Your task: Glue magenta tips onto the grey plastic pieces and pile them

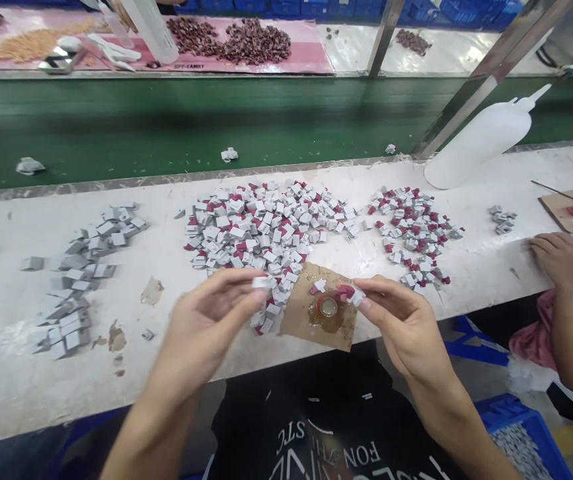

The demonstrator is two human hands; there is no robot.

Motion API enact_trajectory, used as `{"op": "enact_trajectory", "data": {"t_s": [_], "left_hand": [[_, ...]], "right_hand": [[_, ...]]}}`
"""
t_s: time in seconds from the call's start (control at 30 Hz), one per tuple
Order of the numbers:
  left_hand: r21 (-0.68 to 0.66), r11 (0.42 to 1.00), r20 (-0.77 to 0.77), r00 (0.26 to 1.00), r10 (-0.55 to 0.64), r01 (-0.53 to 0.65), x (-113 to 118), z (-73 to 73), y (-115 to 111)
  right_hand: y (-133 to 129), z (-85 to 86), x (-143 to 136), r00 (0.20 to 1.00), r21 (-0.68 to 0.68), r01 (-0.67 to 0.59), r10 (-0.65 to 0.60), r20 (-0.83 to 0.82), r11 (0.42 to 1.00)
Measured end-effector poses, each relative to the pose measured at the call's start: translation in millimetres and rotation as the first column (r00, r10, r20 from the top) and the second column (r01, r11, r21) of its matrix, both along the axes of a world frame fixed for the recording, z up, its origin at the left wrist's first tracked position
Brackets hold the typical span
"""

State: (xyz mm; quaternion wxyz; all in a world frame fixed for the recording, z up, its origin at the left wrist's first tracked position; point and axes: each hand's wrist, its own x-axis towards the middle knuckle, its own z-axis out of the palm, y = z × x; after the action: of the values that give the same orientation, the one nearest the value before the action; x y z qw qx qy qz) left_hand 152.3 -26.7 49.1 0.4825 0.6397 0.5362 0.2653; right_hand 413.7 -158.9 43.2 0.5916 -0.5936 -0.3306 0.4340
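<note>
My left hand point(221, 307) pinches a small light-grey plastic block point(262, 283) between thumb and fingertips. Between the thumb and finger of my right hand point(399, 317) is a small grey-and-dark-red plastic piece point(351, 293). Under and between the hands lies a brown cardboard piece point(296, 320) with a wet brown stain. On it sits a small round red-rimmed cap point(327, 306), and beside that a white-and-red piece point(319, 287). Just beyond my hands spreads a large heap of grey and dark-red pieces point(266, 227).
Grey blocks point(74, 280) lie at left, and a smaller mixed heap point(416, 233) at right. A white squeeze bottle point(486, 140) leans near a metal post point(466, 93). Behind runs a green conveyor belt point(166, 127). A co-worker's hand point(561, 257) rests at the right.
</note>
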Motion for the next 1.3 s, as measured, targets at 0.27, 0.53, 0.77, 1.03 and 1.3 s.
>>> {"op": "enact_trajectory", "data": {"t_s": [0.27, 0.53, 0.77, 1.03, 1.3], "left_hand": [[-0.229, 0.928, 0.515, 0.846, -0.140, 0.293, 85, 14.6, -16], [-0.235, 0.919, 0.501, 0.850, -0.164, 0.316, 87, 9.0, -10], [-0.178, 0.927, 0.461, 0.861, -0.218, 0.330, 88, 12.7, -9], [0.127, 0.899, -0.053, 0.908, -0.417, 0.420, 125, 32.0, 88], [0.095, 0.995, -0.269, 0.963, 0.007, 0.019, 211, 1.1, 255]], "right_hand": [[19, 5.6, -5, 0.989, 0.096, 0.014, 0.001, -0.145, 0.995], [18, 3.3, 1, 0.997, 0.060, -0.021, 0.025, -0.076, 0.998], [22, 2.7, 3, 0.996, 0.089, -0.055, 0.060, -0.059, 0.995], [103, 4.0, 67, 0.954, -0.017, -0.140, 0.139, 0.266, 0.990], [294, -17.0, 165, 0.700, -0.094, 0.191, -0.069, 0.711, 0.977]]}}
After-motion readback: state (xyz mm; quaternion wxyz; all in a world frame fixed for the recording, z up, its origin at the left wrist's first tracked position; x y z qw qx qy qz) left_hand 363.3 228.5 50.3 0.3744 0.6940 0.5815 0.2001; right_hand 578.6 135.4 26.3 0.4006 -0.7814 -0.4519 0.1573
